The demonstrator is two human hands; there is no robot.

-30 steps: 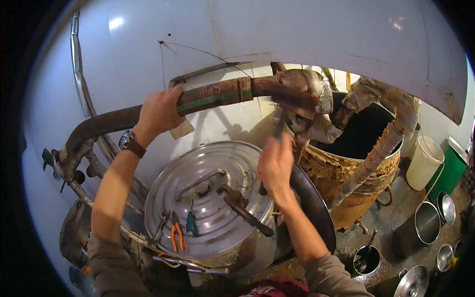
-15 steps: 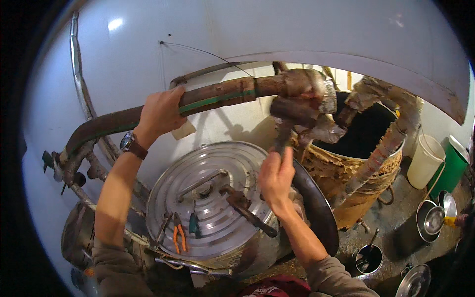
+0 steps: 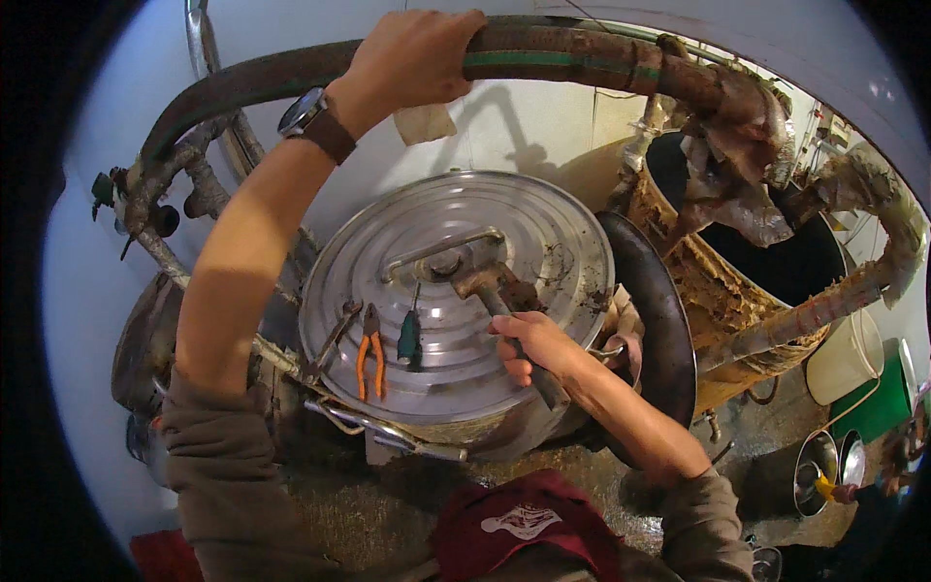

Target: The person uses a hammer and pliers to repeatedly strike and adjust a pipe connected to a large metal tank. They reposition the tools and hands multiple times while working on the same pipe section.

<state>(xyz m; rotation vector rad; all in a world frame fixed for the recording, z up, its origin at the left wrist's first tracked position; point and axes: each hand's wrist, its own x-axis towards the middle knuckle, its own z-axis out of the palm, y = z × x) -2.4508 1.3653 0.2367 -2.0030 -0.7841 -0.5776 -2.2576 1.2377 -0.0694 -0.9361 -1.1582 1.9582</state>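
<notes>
My left hand (image 3: 412,60) is closed round a long rusty pipe (image 3: 553,53) with a green stripe, high at the back. My right hand (image 3: 531,347) grips a hammer (image 3: 478,282) by its handle, its rusty head low over or on the ribbed metal lid (image 3: 407,204) of a large pot. A dark tool behind the hammer head is partly hidden. Left of my right hand on the lid lie a green-handled screwdriver (image 3: 408,339), orange-handled pliers (image 3: 371,359) and a wrench (image 3: 330,344).
A crusted barrel (image 3: 722,373) with wrapped pipes (image 3: 897,247) stands right. A dark pan (image 3: 659,320) leans beside the pot. Valves (image 3: 160,218) are at left. A cream bucket (image 3: 839,359), green container (image 3: 863,412) and another person's hand (image 3: 844,493) with something yellow are at lower right.
My right hand has lowered the hammer from beside the pipe joint to the lid. My left hand stays on the pipe. The view has shifted, so pipe and lid sit higher in the picture.
</notes>
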